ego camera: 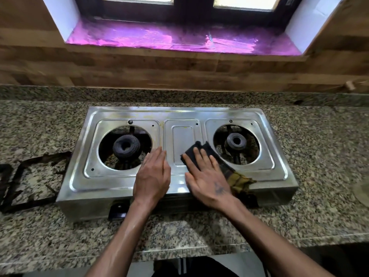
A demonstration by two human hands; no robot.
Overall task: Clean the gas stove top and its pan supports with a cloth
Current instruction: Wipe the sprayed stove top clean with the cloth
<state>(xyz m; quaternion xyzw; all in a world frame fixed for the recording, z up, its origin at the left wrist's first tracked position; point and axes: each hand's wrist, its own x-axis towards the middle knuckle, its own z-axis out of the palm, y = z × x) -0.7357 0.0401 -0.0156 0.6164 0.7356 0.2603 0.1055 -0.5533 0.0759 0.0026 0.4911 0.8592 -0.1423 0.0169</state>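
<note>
A steel two-burner gas stove [179, 114] sits on a granite counter, with both burners bare: the left burner [126, 146] and the right burner [236, 141]. My right hand [207, 176] lies flat on a dark cloth [209, 150] with an olive fringed end, pressing it onto the stove's middle panel. Beside it, my left hand [152, 174] rests flat on the steel, fingers together, holding nothing. A black pan support [30, 176] lies on the counter to the left of the stove.
The speckled granite counter [319, 156] runs all around the stove. A wood-pattern wall and a window sill lined with pink foil [179, 39] stand behind. A black knob [117, 210] shows on the stove's front. A pale round object [362, 192] is cut off at the right edge.
</note>
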